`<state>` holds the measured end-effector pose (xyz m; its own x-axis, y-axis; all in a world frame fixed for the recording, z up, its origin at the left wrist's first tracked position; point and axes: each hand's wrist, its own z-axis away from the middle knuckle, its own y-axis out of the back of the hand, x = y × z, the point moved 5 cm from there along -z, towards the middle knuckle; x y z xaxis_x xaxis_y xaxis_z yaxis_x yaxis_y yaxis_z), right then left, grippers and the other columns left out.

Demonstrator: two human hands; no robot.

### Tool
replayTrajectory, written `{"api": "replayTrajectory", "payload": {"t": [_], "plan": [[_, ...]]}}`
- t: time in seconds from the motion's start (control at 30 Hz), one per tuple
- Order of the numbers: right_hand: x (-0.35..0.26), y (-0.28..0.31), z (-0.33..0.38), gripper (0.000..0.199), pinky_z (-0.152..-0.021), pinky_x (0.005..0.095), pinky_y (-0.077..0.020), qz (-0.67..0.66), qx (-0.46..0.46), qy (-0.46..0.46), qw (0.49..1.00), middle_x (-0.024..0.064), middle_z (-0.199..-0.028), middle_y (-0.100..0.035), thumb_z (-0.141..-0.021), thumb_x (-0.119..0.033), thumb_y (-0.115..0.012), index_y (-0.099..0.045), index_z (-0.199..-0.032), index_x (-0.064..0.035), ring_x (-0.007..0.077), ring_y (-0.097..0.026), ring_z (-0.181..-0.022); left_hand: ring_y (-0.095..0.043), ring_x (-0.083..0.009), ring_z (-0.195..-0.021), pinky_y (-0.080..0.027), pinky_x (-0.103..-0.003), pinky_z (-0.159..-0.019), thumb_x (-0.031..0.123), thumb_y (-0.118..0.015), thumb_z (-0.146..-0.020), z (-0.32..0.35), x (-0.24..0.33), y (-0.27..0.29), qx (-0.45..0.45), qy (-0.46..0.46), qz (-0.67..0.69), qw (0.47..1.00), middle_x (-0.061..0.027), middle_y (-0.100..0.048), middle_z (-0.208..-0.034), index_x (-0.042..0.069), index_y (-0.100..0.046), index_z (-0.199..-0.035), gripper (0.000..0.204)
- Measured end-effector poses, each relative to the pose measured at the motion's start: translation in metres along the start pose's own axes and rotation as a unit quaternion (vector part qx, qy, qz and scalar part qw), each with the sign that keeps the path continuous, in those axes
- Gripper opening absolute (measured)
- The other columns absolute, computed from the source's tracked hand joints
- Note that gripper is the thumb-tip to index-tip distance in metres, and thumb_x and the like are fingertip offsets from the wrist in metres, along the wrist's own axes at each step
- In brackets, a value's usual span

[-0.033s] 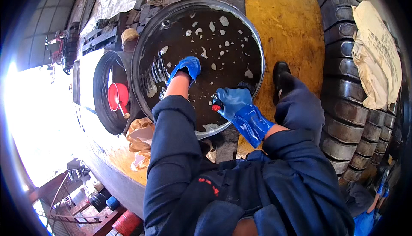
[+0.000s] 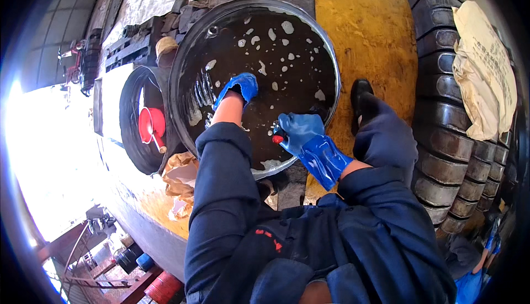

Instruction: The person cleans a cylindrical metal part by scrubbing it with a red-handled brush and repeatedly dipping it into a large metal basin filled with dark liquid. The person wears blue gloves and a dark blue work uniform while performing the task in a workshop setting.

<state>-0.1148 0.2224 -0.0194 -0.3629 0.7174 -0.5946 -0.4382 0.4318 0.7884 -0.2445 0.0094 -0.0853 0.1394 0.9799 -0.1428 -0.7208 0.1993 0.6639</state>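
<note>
A large round tub of dark liquid with patches of pale foam stands before me. My left hand, in a blue rubber glove, reaches down into the liquid; its fingers are hidden. Just left of that glove, a row of shiny ridges breaks the surface, of a kind I cannot make out. Over the near right part of the tub, my right hand, in a long blue glove, is closed round a thing with a red-and-black end. Most of that thing is hidden; a dark bristly patch shows beyond the knuckles.
Left of the tub stands a smaller black tub with a red dipper in it. A torn paper bag lies nearer me. Large dark ribbed blocks line the right side, with a pale sack on top.
</note>
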Motion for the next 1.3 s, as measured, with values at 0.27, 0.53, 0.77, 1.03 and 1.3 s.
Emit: {"api": "replayTrajectory", "payload": {"t": [0.27, 0.53, 0.77, 1.03, 1.3], "plan": [[0.006, -0.007, 0.004, 0.038, -0.066, 0.0441, -0.0572, -0.01, 0.018, 0.012, 1.0, 0.0071, -0.089, -0.074, -0.081, -0.042, -0.083, -0.067, -0.1, -0.0127, 0.0306, -0.074, -0.081, -0.046, -0.0319, -0.147, -0.035, -0.044, -0.122, 0.041, -0.034, -0.106, -0.003, -0.005, -0.002, 0.002, 0.084, 0.095, 0.992, -0.0123, -0.049, -0.16, 0.011, -0.056, -0.149, 0.057], [0.005, -0.007, 0.001, 0.038, -0.065, 0.0454, -0.0572, -0.012, 0.013, 0.016, 1.0, 0.0092, -0.086, -0.074, -0.08, -0.036, -0.08, -0.07, -0.105, -0.0093, 0.0313, -0.075, -0.077, -0.049, -0.0297, -0.145, -0.038, -0.042, -0.12, 0.038, -0.04, -0.104, -0.026, -0.029, -0.024, -0.037, 0.083, 0.094, 0.991, -0.0155, -0.052, -0.157, 0.007, -0.06, -0.144, 0.054], [0.005, 0.0, 0.004, 0.036, -0.062, 0.0457, -0.0566, 0.006, 0.02, 0.001, 1.0, 0.0087, -0.083, -0.073, -0.081, -0.037, -0.079, -0.068, -0.103, -0.0105, 0.0309, -0.074, -0.075, -0.07, -0.0326, -0.115, -0.054, -0.041, -0.098, 0.015, -0.049, -0.099, -0.007, -0.022, -0.017, 0.055, -0.123, -0.106, 0.985, -0.0196, -0.07, -0.126, 0.009, -0.073, -0.115, 0.029], [-0.002, 0.004, 0.003, 0.038, -0.066, 0.0473, -0.0572, 0.026, 0.005, 0.001, 1.0, 0.0092, -0.089, -0.074, -0.083, -0.04, -0.077, -0.067, -0.106, -0.0113, 0.0314, -0.075, -0.079, -0.07, -0.0361, -0.105, -0.056, -0.045, -0.09, 0.021, -0.062, -0.092, 0.056, 0.003, 0.015, 0.078, -0.133, 0.044, 0.987, -0.0171, -0.072, -0.112, 0.009, -0.077, -0.106, 0.023], [-0.001, 0.002, 0.001, 0.041, -0.066, 0.0455, -0.0574, 0.038, -0.005, 0.011, 0.999, 0.0095, -0.091, -0.074, -0.087, -0.042, -0.074, -0.066, -0.112, -0.0102, 0.0313, -0.075, -0.08, -0.069, -0.0357, -0.109, -0.055, -0.042, -0.095, 0.014, -0.061, -0.09, 0.017, 0.007, 0.013, 0.173, -0.216, 0.019, 0.961, -0.0187, -0.073, -0.112, 0.007, -0.077, -0.102, 0.02]]}}
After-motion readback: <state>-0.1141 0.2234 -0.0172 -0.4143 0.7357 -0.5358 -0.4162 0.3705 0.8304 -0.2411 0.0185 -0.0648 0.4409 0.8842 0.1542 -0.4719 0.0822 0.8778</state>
